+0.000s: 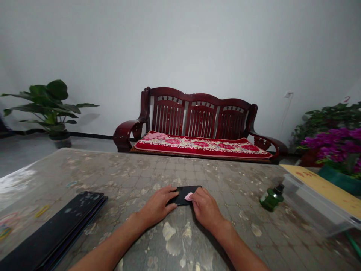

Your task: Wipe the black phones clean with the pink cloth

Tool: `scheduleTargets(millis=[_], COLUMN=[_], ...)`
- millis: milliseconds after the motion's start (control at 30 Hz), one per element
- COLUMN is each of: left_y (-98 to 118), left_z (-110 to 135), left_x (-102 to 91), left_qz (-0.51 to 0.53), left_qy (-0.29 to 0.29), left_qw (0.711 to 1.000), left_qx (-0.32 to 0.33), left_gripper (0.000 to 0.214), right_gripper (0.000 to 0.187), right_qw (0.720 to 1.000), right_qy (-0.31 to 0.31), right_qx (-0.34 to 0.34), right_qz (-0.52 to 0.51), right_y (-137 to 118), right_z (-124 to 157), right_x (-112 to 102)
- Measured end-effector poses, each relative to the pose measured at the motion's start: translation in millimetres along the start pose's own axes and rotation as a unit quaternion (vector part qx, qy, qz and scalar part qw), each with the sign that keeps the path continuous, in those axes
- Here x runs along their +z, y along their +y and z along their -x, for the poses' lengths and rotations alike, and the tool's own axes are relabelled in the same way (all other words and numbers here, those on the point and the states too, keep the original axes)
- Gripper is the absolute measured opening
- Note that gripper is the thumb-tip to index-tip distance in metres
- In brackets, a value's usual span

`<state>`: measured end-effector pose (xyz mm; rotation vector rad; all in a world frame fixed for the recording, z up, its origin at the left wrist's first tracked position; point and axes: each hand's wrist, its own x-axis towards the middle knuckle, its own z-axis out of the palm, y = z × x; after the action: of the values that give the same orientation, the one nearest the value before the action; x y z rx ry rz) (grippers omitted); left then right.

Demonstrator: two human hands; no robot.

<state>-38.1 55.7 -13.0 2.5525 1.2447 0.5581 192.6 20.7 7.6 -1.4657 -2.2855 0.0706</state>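
Note:
A black smartphone (183, 195) lies sideways on the table in front of me, its dark face up. My left hand (160, 203) grips its left end, with the thumb along the near edge and the fingers over the far side. In my right hand (207, 206), closed fingers pinch a small pink cloth (188, 196) and press it against the phone's surface towards its right end. The phone's two ends are partly covered by my hands.
The table (135, 169) has a patterned cover. To the left lie a black folder (56, 229) and a yellow band (42, 210). On the right stand a green bottle (271, 198) and a clear plastic box (310, 205). Beyond is a wooden bench (200, 113).

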Motion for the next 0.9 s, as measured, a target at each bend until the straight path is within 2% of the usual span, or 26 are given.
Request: scheduleTargets(millis=[233,467,700,767,900], left_y=[-13,-13,-10,-9,-8], left_z=[-5,-5,-6,-6,-6], left_x=[0.3,-0.5,-3.0,-2.8,-2.2], left_qz=[0.032,0.025,0.006,0.003,-0.001], left_qy=[-0.002,0.000,-0.006,-0.006,-0.009], left_qw=[0.999,0.999,1.000,1.000,1.000], left_qx=[0.020,0.024,0.013,0.012,0.011], left_gripper=[0.044,0.044,0.044,0.044,0.045], right_gripper=[0.032,0.030,0.032,0.031,0.031], right_qw=[0.996,1.000,0.995,0.996,0.999], right_qy=[0.031,-0.003,0.028,0.024,-0.002], right_qx=[0.076,-0.006,0.077,0.070,0.014], right_qz=[0.033,0.028,0.057,0.058,0.042], right_y=[15,-1,13,9,-2], right_z=[-9,-10,-11,-10,-8], right_x=[-1,2,-2,-1,2])
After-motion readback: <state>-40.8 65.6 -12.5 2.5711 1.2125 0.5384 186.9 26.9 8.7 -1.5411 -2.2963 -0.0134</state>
